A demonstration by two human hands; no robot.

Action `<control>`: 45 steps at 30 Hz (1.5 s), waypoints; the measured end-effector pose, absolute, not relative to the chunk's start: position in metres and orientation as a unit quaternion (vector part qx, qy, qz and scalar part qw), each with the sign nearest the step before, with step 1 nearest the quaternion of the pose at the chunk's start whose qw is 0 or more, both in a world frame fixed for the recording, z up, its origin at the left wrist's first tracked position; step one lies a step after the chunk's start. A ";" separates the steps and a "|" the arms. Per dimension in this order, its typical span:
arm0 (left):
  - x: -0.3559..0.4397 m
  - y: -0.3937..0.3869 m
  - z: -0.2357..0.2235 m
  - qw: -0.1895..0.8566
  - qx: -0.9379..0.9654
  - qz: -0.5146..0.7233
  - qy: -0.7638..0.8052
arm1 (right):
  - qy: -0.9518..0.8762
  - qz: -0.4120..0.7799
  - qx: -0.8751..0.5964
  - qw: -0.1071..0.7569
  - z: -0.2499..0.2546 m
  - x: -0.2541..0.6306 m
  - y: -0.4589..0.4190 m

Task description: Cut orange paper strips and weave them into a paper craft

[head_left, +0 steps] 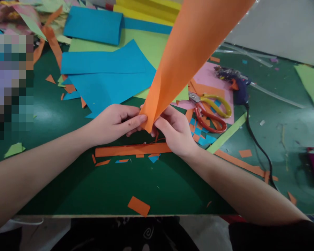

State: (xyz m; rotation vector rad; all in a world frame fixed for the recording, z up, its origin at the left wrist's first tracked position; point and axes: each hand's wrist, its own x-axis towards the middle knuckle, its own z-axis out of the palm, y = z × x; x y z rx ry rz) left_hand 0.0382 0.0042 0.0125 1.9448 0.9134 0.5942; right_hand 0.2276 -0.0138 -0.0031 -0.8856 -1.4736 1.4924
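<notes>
orange sheet point(183, 55): one, long, curved lengthwise, narrowing to a tip at the lower end; held above the counter point(115, 188), its wide end leaning up and to the right, past the top of the view.

left hand point(115, 123): thumb laid flat on the face near the tip, fingers behind, pinching.

right hand point(179, 134): thumb and bent fingers closed on the opposite edge, also pinching; fingertips behind the paper partly hidden.

handling, as judged: light, even pressure near the tip should keep the layers lined up; a hard squeeze could crease the curve. the long upper part needs free air, as a knock there would twist the tip.

orange strip point(128, 150): flat, below the hands, its right end passing behind the right hand.

scissors point(194, 97): right of the sheet, red and yellow handles, near the right hand.

glue gun point(241, 91): farther right, on its side, cord point(270, 170) trailing down towards the right forearm; a snag risk.

blue paper point(112, 87): beyond the left hand, over green paper point(90, 45).

room: widest between strip and near edge, one orange scrap point(139, 206) lying at that edge.
</notes>
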 end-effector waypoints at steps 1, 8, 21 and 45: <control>0.038 0.004 0.012 0.438 0.786 0.238 0.364 | -0.588 0.600 -0.347 0.416 -0.002 0.228 -0.014; 0.038 0.004 0.014 0.445 0.785 0.226 0.368 | -0.572 0.630 -0.308 0.425 -0.003 0.227 -0.014; 0.039 0.006 0.011 0.449 0.783 0.223 0.369 | -0.488 0.654 -0.334 0.472 -0.004 0.225 -0.011; 0.037 0.005 0.012 0.412 0.766 0.251 0.426 | -0.625 0.570 -0.378 0.376 -0.004 0.228 -0.017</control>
